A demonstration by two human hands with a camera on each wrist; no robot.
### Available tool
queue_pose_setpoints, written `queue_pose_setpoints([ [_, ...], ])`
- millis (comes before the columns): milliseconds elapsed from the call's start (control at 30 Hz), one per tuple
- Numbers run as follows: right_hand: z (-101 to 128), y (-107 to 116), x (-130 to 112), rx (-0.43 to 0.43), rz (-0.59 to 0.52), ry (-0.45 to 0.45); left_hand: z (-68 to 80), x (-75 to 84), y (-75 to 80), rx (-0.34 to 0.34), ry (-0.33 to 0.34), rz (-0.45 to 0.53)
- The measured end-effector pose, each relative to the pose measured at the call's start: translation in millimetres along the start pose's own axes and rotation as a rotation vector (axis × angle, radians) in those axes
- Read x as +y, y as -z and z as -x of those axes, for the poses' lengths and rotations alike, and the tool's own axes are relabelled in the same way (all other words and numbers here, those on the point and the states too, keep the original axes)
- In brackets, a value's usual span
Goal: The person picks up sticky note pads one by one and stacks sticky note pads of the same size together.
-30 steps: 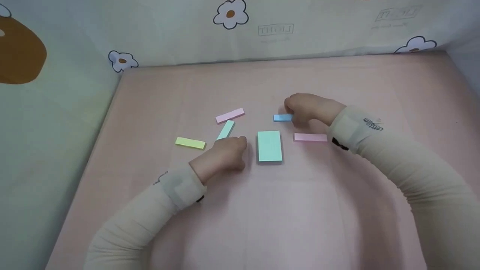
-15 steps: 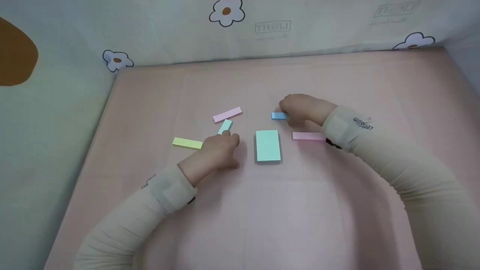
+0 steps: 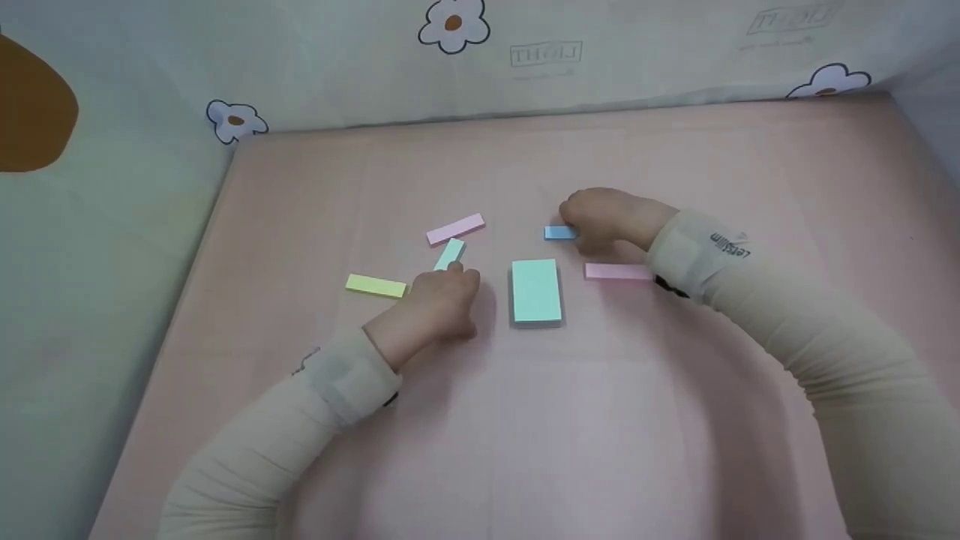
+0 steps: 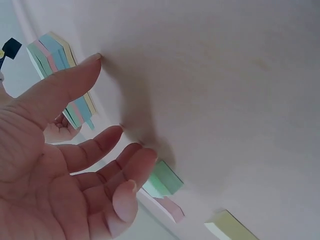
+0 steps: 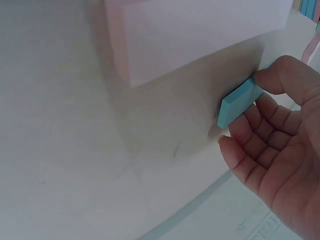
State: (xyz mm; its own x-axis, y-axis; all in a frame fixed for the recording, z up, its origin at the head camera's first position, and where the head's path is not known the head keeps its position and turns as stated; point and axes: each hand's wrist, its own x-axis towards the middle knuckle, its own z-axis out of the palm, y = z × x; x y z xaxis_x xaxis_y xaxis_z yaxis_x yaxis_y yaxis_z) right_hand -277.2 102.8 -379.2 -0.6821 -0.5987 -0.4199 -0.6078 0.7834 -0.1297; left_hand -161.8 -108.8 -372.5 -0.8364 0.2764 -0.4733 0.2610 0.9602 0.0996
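Pale pink tabletop [image 3: 570, 435] fills most of the head view, with a flower-printed backdrop [image 3: 337, 67] behind it along the top. Right of centre, your right hand [image 3: 616, 219] pinches the blue strip [image 3: 558, 232] between thumb and fingers; the right wrist view shows it at or just off the surface, which of the two I can't tell. Left of centre, your left hand [image 3: 439, 301] holds nothing, its fingers loosely bent near the mint strip [image 3: 451, 253]. Above that, the pink strip [image 3: 456, 229] lies just beside its far end, and the yellow strip [image 3: 376, 286] sits further left. Mid-frame stands the mint-topped stack [image 3: 536, 291], with another pink strip [image 3: 617, 271] to its right. You seem to be at the step of placing or picking up the blue strip; your next move probably calls for a light pinch, keeping its edges square, and a steady wrist.
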Motion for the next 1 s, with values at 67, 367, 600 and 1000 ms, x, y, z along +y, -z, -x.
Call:
queue_pose_setpoints([
  [67,2,0,1,0.007,0.002,0.012,-0.4,0.8,-0.5,-0.005,-0.003,-0.009],
  [367,31,5,5,0.078,0.017,0.063,-1.7,1.5,1.5,-0.018,-0.034,-0.042],
  [600,53,-2,7,0.105,0.065,0.125,-3.3,2.4,3.0,-0.02,-0.039,-0.059],
  [1000,69,-17,3,0.045,0.059,0.076,-3.9,3.8,2.1,-0.041,-0.029,-0.05],
])
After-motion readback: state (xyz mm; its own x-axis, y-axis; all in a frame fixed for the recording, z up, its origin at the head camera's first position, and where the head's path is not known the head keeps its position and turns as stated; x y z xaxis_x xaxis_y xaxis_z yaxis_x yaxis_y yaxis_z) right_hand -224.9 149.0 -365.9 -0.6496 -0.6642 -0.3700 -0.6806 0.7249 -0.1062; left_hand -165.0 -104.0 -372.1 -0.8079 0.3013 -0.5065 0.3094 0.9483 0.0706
